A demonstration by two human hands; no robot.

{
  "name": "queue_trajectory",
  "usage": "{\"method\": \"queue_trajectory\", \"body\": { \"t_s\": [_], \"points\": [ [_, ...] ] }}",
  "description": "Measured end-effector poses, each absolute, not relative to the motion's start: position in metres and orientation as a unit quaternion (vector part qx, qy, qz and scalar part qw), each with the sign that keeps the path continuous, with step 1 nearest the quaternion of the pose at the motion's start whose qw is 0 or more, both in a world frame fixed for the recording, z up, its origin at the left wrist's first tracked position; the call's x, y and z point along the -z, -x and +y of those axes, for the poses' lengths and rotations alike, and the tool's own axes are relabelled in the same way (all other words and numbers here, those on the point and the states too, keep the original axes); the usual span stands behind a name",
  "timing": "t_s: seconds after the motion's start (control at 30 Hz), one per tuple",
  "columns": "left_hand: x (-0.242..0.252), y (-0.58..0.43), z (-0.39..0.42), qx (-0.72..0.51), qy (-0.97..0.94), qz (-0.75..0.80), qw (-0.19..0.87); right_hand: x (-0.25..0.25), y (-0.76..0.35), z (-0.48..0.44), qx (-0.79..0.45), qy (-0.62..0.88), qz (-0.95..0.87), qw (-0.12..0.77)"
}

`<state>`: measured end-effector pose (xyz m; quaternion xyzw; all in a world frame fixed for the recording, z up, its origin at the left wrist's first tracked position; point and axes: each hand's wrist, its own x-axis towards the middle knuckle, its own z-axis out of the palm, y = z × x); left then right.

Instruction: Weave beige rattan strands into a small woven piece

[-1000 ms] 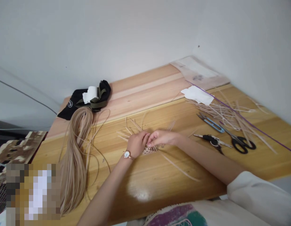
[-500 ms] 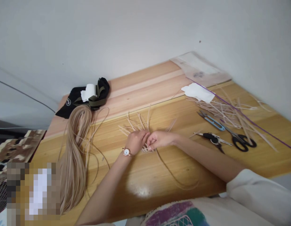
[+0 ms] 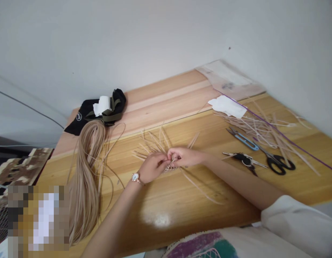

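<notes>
Left hand (image 3: 153, 166), with a slim rose-gold wristwatch (image 3: 135, 176) on its wrist, and right hand (image 3: 183, 157) meet over a small pale woven cane base (image 3: 169, 169) near the middle of the honey-coloured wooden desk (image 3: 208, 193). The base is mostly hidden under the hands, held between them, and it can't be told whether it touches the desk. Fingers (image 3: 172, 154) of both hands are pressed together, pinching the edge of the weave; exactly which strand is too small to tell. Long thin cane spokes (image 3: 152, 141) fan out from the base, and one long flat cane strip (image 3: 200, 188) trails down to the right. Left of the hands lies a long looped hank of tan cane strips (image 3: 85, 186), beyond it a black cloth bundle (image 3: 82, 123) with an olive strap (image 3: 108, 116) and a white tissue (image 3: 102, 105). To the right are a crumpled white paper towel (image 3: 227, 106), a loose pile of cut cane strips (image 3: 262, 129), a thin purple rod (image 3: 278, 132), blue-handled thread snips (image 3: 243, 140), small black-handled clippers (image 3: 242, 158) and black-handled scissors (image 3: 278, 165).
</notes>
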<state>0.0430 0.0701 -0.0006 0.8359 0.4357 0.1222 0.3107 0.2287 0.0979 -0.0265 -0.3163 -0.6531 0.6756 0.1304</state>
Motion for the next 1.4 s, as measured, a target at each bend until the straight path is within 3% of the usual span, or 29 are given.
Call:
{"method": "queue_trajectory", "body": {
  "t_s": [0.4,0.8,1.03,1.27,1.4],
  "points": [
    [0.000,-0.040,0.079,-0.123,-0.766,0.414,0.477,0.018,-0.229,0.101,-0.697,0.315,-0.622,0.168],
    [-0.004,-0.045,0.079,-0.100,-0.786,0.448,0.415,0.017,-0.238,0.108,-0.665,0.333,-0.638,0.200],
    [-0.008,-0.046,0.085,-0.075,-0.750,0.431,0.496,-0.014,-0.244,0.101,-0.475,0.345,-0.786,0.192],
    [-0.022,-0.049,0.095,-0.065,-0.750,0.402,0.521,-0.018,-0.236,0.107,-0.582,0.347,-0.693,0.247],
    [-0.011,-0.040,0.092,-0.111,-0.711,0.417,0.556,-0.007,-0.237,0.112,-0.529,0.380,-0.726,0.224]
  ]
}}
